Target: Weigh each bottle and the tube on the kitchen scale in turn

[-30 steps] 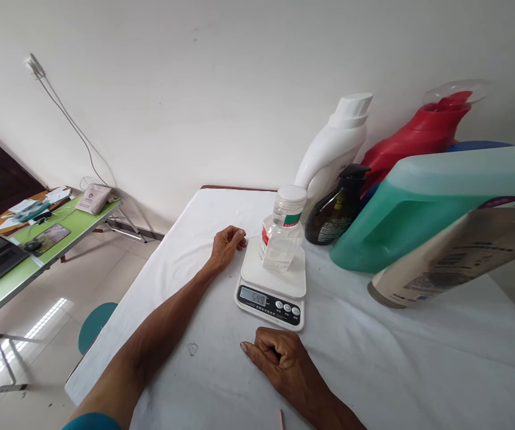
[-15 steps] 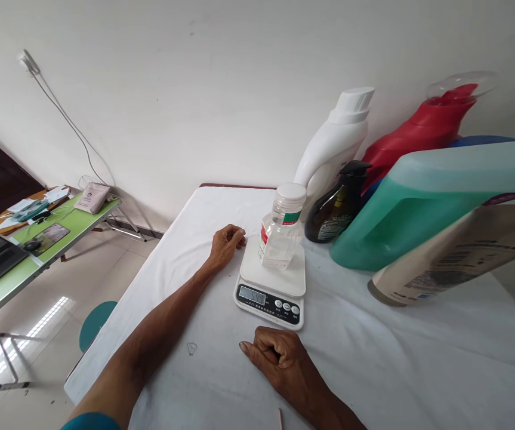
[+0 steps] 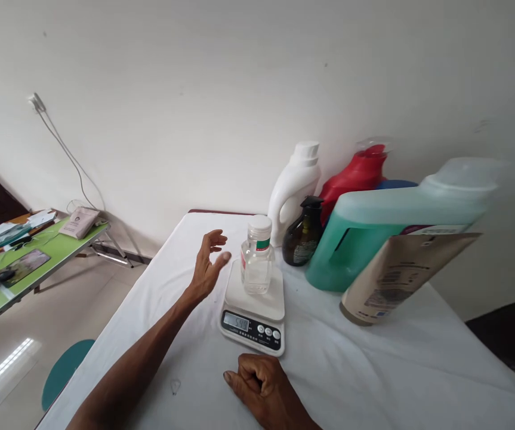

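- Left hand (image 3: pixel 207 263) is hovering above the white tablecloth (image 3: pixel 373 364), fingers spread apart, palm turned toward the clear bottle (image 3: pixel 257 258), holding nothing.
- Clear bottle is standing upright on the platform of the white kitchen scale (image 3: pixel 253 301), white cap on top, long axis vertical.
- Bottle is sitting just to the right of the left hand, at about the same depth; a small gap is showing between the fingertips and the bottle wall, no contact.
- Right hand (image 3: pixel 261 388) is resting on the cloth in a loose fist, fingers curled together, empty, near the front edge of the scale below the display.
- Left hand is the nearer one to the bottle; the right hand is sitting closer to the camera, with the scale's button panel between it and the bottle.
- Scale display is showing digits, too small to read for sure.
- Behind and right of the bottle: white detergent bottle (image 3: pixel 293 190), dark pump bottle (image 3: pixel 302 237), red bottle (image 3: pixel 355 174), big teal jug (image 3: pixel 400 221), tan pouch (image 3: pixel 400 272) leaning in front of the jug.
- Green side table (image 3: pixel 28 269) is standing well apart on the left, with clutter on it.
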Demonstrator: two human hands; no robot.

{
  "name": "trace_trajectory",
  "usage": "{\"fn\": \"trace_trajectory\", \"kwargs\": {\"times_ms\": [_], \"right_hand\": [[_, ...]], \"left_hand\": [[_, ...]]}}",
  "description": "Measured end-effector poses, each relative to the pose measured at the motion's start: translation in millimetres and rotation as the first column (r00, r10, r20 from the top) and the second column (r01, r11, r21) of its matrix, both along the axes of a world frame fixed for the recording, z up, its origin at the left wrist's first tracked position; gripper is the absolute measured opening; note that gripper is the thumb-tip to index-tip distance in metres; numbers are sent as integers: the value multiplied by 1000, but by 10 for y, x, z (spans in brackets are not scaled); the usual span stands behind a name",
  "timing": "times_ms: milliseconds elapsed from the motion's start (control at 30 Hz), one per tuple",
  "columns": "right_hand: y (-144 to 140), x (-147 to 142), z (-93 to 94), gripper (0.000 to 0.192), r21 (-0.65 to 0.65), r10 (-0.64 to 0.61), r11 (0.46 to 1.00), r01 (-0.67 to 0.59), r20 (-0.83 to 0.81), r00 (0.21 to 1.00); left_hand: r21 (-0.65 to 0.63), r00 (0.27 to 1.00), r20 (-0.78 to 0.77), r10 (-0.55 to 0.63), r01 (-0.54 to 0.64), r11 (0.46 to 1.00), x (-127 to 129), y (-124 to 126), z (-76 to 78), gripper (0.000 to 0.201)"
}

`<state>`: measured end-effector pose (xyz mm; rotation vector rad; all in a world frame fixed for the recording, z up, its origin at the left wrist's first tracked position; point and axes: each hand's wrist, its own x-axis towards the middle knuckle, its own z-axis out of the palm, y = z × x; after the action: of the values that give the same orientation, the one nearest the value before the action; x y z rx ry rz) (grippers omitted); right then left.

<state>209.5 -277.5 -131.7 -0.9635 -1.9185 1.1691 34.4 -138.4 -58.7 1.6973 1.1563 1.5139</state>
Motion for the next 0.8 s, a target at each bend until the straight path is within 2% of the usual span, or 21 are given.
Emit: {"fn": "trace_trajectory", "kwargs": {"times_ms": [67,133,233,333,500,633,733,800], "right_hand": [[6,-6,7,48,-6,8,1000,-8,-6,1000],[10,-13,3,48,-10,12,1000,-12,-19,1000],[14,-21,-30,49,-4,8,1000,-8,-23,1000],[19,-25,-63,50,-10,6,1000,-6,-4,1000],[17,-29,-44,53,-44,0,999,0,-3,1000],[17,-53,-102,55,-62,-5,998,5,-4,1000],[19,-94,-273,59,-36,-41,999,40,-43,998],[14,-118,-416,61,-15,-44,999,43,-91,995]], "left_hand": [[10,990,-96,-104,105,994,107,-115,158,80],[-65,970,-167,-176,167,984,229,-184,233,91],[-160,966,-189,-176,146,976,369,-175,207,76],[-167,975,-199,-99,66,984,411,-97,123,56],[-160,986,-158,-58,33,987,363,66,102,52],[-104,993,-116,30,-42,994,342,437,231,51],[-112,982,-152,114,-132,985,366,887,304,50],[-146,970,-182,160,-188,971,400,1203,296,51]]}}
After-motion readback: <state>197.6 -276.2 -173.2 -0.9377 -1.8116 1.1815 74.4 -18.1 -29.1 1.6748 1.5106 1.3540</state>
